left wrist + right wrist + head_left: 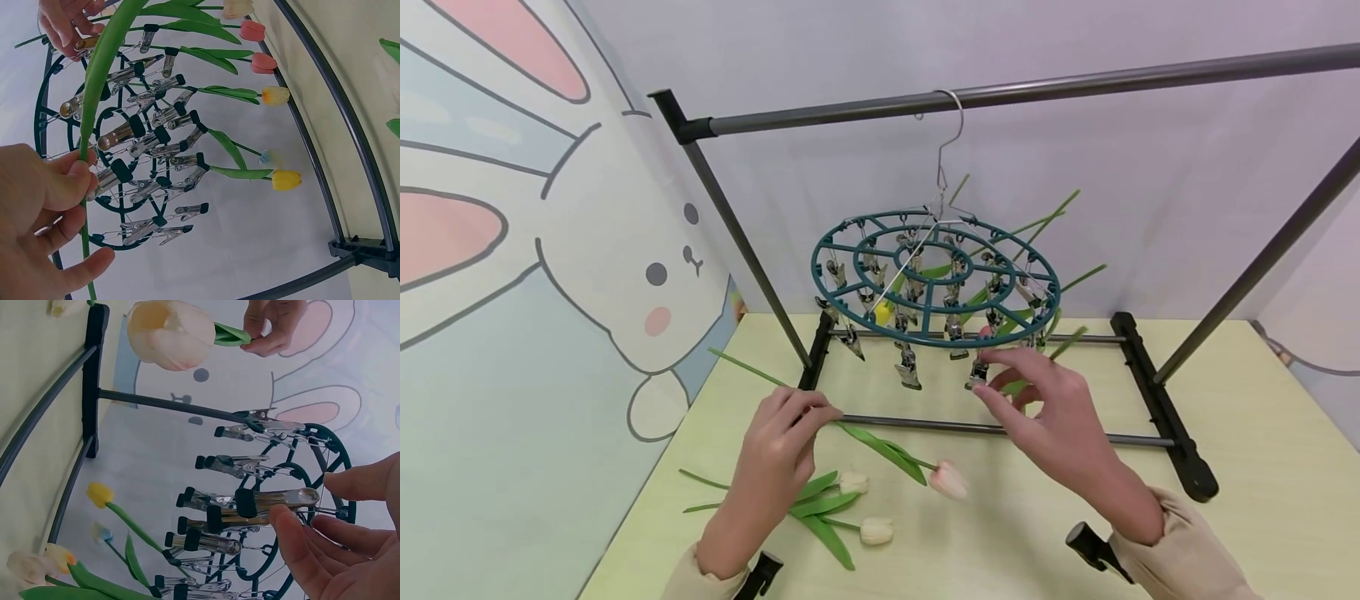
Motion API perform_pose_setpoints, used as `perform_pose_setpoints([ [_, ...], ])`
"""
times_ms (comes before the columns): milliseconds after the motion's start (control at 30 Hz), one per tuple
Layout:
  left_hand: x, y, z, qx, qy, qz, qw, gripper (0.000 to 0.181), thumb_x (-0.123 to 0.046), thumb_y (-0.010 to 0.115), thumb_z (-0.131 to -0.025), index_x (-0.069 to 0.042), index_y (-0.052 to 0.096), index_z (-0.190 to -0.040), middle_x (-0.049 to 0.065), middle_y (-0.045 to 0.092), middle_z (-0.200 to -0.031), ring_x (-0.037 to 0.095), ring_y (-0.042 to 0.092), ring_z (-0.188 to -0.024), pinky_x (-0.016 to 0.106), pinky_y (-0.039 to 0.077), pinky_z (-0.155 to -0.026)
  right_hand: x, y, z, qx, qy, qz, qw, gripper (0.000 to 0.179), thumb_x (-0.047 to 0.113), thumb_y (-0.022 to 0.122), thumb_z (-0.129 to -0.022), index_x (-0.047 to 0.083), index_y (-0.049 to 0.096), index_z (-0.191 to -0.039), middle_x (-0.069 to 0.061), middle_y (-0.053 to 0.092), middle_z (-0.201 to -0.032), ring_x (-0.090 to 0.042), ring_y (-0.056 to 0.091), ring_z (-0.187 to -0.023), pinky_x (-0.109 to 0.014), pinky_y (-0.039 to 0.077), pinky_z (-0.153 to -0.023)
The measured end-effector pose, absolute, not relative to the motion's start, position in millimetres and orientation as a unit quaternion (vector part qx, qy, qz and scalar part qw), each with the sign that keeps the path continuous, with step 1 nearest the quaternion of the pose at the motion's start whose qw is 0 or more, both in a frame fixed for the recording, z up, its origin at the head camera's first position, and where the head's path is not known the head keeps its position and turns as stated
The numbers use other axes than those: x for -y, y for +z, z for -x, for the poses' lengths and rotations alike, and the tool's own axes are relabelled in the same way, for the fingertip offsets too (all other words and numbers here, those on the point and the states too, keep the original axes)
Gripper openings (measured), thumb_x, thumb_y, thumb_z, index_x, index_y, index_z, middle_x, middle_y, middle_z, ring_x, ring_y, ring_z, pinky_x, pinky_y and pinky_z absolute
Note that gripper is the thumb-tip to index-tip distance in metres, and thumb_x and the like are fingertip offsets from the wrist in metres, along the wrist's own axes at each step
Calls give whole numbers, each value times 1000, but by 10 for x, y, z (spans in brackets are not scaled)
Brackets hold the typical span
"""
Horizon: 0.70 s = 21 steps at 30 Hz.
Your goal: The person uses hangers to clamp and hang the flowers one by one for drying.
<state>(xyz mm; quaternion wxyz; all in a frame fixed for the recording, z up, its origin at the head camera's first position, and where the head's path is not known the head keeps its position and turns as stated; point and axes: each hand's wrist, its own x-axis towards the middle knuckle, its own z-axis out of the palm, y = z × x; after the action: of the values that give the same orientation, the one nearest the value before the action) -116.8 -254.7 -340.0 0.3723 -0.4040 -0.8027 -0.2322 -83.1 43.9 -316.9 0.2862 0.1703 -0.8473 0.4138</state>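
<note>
Left hand [780, 442]: pinches a flower [891, 454] by its stem, left of the hanger [928, 305], so its bloom [948, 481] stays free.
Right hand [1054, 408]: grips a clip [978, 372] under the hanger's near edge.

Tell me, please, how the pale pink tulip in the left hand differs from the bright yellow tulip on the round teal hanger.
The pale pink tulip is pinched in the left hand; the bright yellow tulip is clipped to the round teal hanger. The pale pink one slants; the yellow one hangs bloom-down. Both have green stems and leaves.
</note>
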Motion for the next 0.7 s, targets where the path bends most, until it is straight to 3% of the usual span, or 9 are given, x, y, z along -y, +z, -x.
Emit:
perform_pose_setpoints([
  [233,2453,-3361,1139,795,-215,414,387,34,17,49,-78,-8,72,-83,3,64,-86,24,52,-79,45,45,-73,-437,-3167,791,835,406,-195,318,36,-1,75,-76,7,67,-111,-1,66,-106,-6,64,-77,-16,50,-54],
  [400,2387,-3323,1124,791,-210,427,386,43,19,42,-73,-10,73,-83,2,65,-88,24,52,-81,46,44,-75,-423,-3133,751,812,413,-230,342,32,-6,76,-72,7,69,-101,0,66,-100,-5,60,-78,-15,49,-54],
  [533,2320,-3263,1105,785,-199,441,387,48,19,40,-69,-11,74,-84,0,65,-89,24,51,-80,45,44,-75,-391,-3107,719,802,415,-264,339,32,-8,75,-71,10,69,-96,0,66,-97,-6,58,-77,-15,49,-55],
  [700,2215,-3162,1055,784,-181,454,384,43,17,45,-73,-13,74,-83,-2,67,-87,22,52,-78,43,44,-76,-336,-3091,675,806,416,-288,308,32,-4,74,-73,14,68,-99,5,64,-94,-2,57,-77,-15,49,-55],
])
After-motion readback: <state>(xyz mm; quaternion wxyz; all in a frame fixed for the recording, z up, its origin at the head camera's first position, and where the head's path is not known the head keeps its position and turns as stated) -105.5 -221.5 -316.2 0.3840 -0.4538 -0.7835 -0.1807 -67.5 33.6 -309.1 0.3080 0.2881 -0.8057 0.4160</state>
